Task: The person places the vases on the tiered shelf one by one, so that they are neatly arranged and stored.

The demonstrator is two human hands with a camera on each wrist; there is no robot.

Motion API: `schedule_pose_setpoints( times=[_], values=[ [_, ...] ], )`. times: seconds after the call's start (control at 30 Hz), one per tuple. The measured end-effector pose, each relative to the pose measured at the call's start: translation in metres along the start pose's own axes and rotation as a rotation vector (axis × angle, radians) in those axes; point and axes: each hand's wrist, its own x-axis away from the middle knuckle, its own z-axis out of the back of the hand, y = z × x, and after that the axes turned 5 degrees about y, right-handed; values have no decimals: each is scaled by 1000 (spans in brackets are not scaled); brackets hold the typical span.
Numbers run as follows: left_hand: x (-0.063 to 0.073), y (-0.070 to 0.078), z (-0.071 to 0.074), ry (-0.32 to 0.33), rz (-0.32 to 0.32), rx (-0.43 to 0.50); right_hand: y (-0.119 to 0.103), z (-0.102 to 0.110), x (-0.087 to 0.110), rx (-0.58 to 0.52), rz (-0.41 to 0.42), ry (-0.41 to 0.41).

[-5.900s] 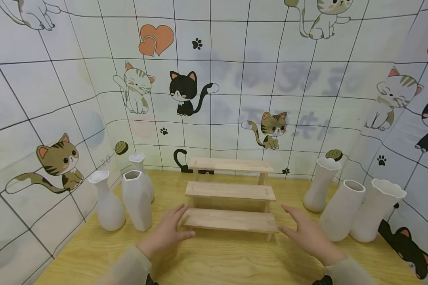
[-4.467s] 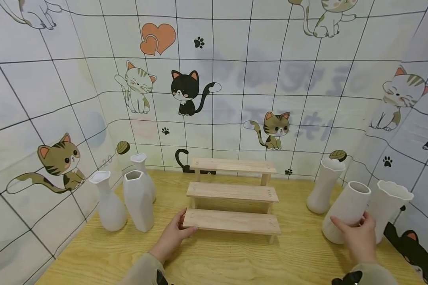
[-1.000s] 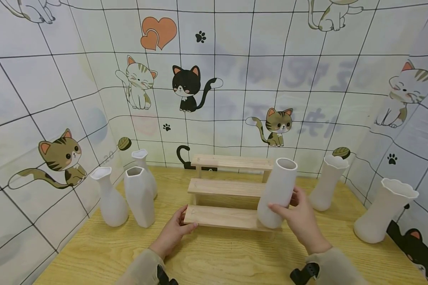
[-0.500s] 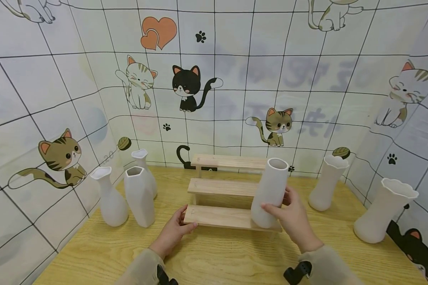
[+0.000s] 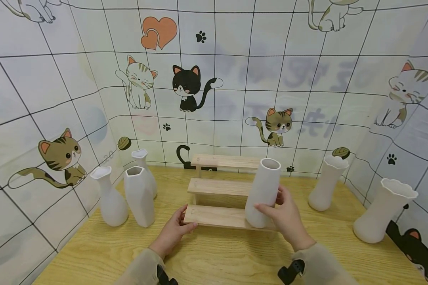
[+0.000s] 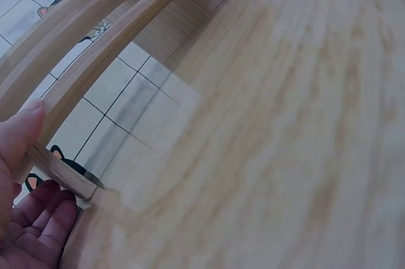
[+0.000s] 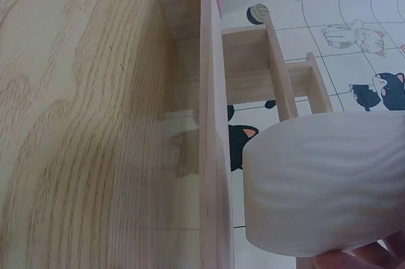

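Observation:
My right hand [image 5: 290, 219] holds a white vase [image 5: 264, 194] with a round mouth, thumb across its front and fingers behind its right side. It is upright over the right part of the lowest step of a three-tier wooden stand [image 5: 214, 215]. A narrow gap shows between the vase's base [image 7: 304, 187] and the board edge [image 7: 215, 155] in the right wrist view. My left hand [image 5: 172, 233] grips the left end of that lowest step. Its thumb [image 6: 25, 123] lies on the board's front edge, and the other fingers are curled by the leg [image 6: 63, 171].
On the left of the wooden table [image 5: 217, 261] stand three white vases: a flared-neck one [image 5: 110, 202], an angular one [image 5: 139, 198] and one behind [image 5: 149, 178]. Two wavy-rimmed vases, one farther back [image 5: 326, 186] and one nearer [image 5: 381, 213], are on the right. Cat-print sheeting [image 5: 228, 79] surrounds the table.
My right hand took the round-mouthed vase from between the wavy-rimmed ones, brought it over the lowest step, and over the last second moved it left. My left hand came to the step's end and stays.

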Motion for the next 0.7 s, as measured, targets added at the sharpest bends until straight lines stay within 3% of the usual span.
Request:
schedule_pose_setpoints(
  times=[0.7],
  values=[
    [1, 0, 2, -33, 13, 21, 4, -15, -3, 5, -10, -4]
  ],
)
